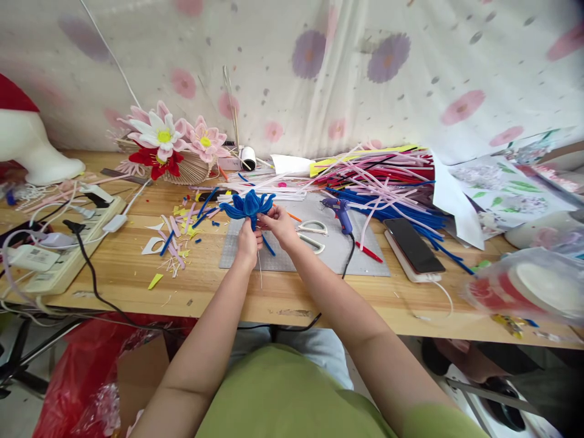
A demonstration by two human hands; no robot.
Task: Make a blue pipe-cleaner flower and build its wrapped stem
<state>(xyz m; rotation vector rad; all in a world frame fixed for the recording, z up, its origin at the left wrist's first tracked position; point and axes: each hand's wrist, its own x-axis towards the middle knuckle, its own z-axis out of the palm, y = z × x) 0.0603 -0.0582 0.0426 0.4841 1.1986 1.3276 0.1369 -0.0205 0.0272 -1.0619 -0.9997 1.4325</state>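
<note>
- Blue flower (250, 205): held upright above grey mat (230, 246), toward its left side.
- Left hand (249, 243): closed around the flower's base, beneath its petals.
- Right hand (278, 225): fingers pinched together at the flower's lower right.
- Glue gun (340, 213): on the mat, rightward.

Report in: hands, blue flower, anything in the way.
Left hand closed on blue flower from below; right hand at its base, grip unclear. Flower upright, outer petals spread. Scissors on mat right of hands, glue gun farther right.
</note>
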